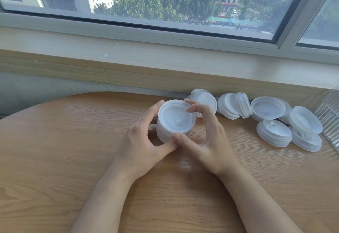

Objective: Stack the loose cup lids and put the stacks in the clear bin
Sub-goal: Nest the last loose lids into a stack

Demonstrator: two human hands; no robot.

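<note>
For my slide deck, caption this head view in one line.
Both hands, left hand and right hand, grip a stack of white cup lids on a wooden table.

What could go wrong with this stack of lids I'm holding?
The stack is held only by the fingertips of the left hand and right hand, so squeezing unevenly could skew or spill it. The clear bin lies beyond the loose lids; carrying low might knock them.
</note>
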